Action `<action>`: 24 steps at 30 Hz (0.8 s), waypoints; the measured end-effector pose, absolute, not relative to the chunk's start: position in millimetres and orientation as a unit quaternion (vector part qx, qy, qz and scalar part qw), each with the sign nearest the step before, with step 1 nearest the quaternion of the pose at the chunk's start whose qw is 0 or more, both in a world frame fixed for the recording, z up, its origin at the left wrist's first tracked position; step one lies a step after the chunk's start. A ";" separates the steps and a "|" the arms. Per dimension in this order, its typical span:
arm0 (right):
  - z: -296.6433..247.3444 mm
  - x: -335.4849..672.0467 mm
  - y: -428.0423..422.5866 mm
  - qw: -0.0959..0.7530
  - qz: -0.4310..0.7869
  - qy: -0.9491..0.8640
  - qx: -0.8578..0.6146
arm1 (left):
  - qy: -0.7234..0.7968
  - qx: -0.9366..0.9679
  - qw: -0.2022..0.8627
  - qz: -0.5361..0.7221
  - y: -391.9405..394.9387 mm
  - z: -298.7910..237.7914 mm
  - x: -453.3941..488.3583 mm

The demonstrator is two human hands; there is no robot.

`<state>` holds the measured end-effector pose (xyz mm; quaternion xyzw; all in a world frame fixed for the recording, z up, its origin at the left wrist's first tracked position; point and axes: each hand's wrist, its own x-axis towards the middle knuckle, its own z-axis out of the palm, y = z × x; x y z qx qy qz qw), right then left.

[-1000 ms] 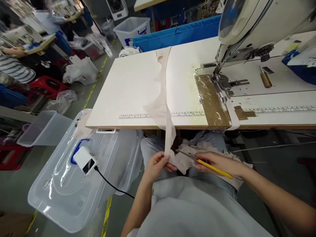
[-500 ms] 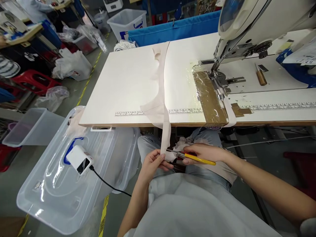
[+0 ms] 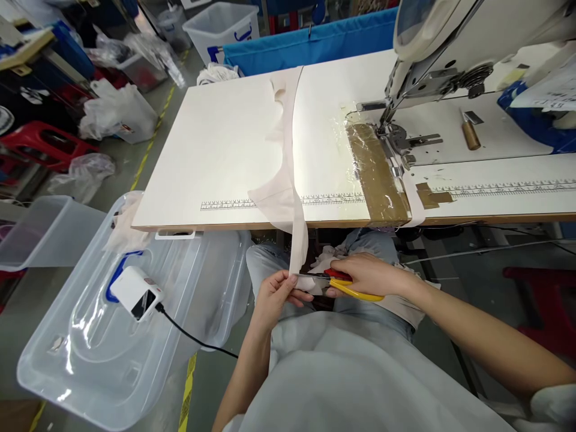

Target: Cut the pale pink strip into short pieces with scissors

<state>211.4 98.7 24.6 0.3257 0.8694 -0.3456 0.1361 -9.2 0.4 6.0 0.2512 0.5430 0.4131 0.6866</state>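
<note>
Looking back a second, what differs around the hands?

Both sit higher in the frame. The right hand (image 3: 366,274) has come closer to the left hand (image 3: 276,294), and a red part of the scissors (image 3: 348,283) handle now shows beside the yellow. The wide flap that hung below the strip (image 3: 299,240) is out of sight, so the strip ends at the left fingers.

How are the grips?

The left grip is pinched tight on the strip's lower end. The right grip is wrapped round the scissors handles, with the blades pointing left at the strip just by the left fingertips. Whether the blades are closed, I cannot tell.

Where does the strip run?

It runs from the upper middle of the counter (image 3: 216,150) down over the front edge, then hangs to the hands at centre frame, above the lap.

And the room around them?

The counter's front edge lies just above both hands. Left of the strip the counter is bare. To its right come the brown tape (image 3: 375,174) and the sewing machine (image 3: 450,48) at upper right. A clear bin (image 3: 90,354) carrying a white device (image 3: 135,292) fills the lower left, near the left forearm. Beyond the right arm lies dark floor, with a red stool (image 3: 540,294) at the far right edge.
</note>
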 end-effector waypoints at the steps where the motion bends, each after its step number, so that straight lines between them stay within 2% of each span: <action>1: 24.5 210.9 98.1 0.135 -0.331 0.874 0.328 | 0.543 0.251 0.686 0.415 0.3 5.4 -9.2; 20: 25.9 201.8 97.2 0.132 -0.311 0.880 0.334 | 0.545 0.269 0.689 0.394 -4.1 7.6 -6.7; 24: 20.6 206.1 94.6 0.105 -0.327 0.870 0.354 | 0.566 0.292 0.680 0.364 -5.1 2.1 -12.3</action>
